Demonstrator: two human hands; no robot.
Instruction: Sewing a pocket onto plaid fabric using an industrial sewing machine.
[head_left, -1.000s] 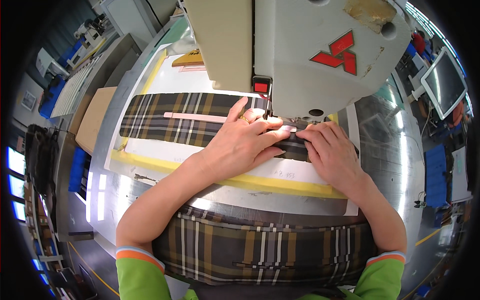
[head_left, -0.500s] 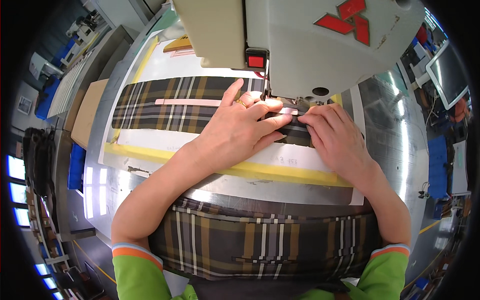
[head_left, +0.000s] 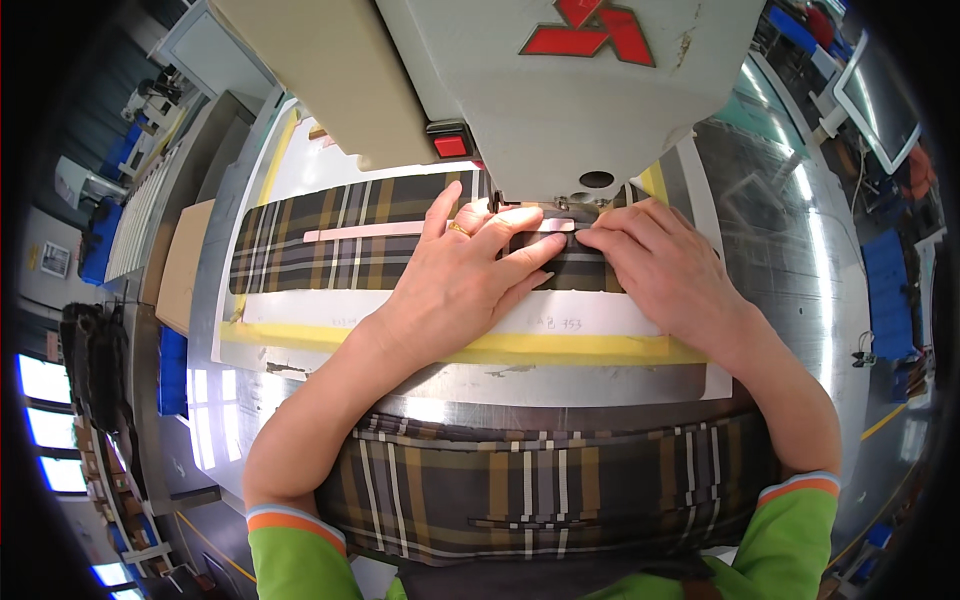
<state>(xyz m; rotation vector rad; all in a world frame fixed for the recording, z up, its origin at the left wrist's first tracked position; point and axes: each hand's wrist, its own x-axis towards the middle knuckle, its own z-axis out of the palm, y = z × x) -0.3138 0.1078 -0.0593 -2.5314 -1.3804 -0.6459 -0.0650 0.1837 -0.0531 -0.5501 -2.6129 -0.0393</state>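
A long plaid fabric piece (head_left: 290,245) in brown, black and white lies on a white paper sheet under the sewing machine head (head_left: 560,120). Along its middle runs a narrow pink strip (head_left: 365,231). My left hand (head_left: 455,270) rests across the fabric and strip, fingers spread, a ring on one of them. Its fingertips are beside the needle area (head_left: 494,203). My right hand (head_left: 665,265) is at the strip's right end, thumb and fingers drawn together against the fabric; what they pinch, if anything, is hidden. The strip's pale right end (head_left: 557,225) shows between both hands.
Yellow tape (head_left: 590,346) borders the white sheet (head_left: 400,305) on the metal table. A second, folded plaid piece (head_left: 620,480) lies in front of me at the near edge. A monitor (head_left: 880,100) stands at the far right, a cardboard piece (head_left: 183,270) at the left.
The view has shifted and tilted, so the machine head appears further left. Both hands keep nearly the same place on the fabric and strip.
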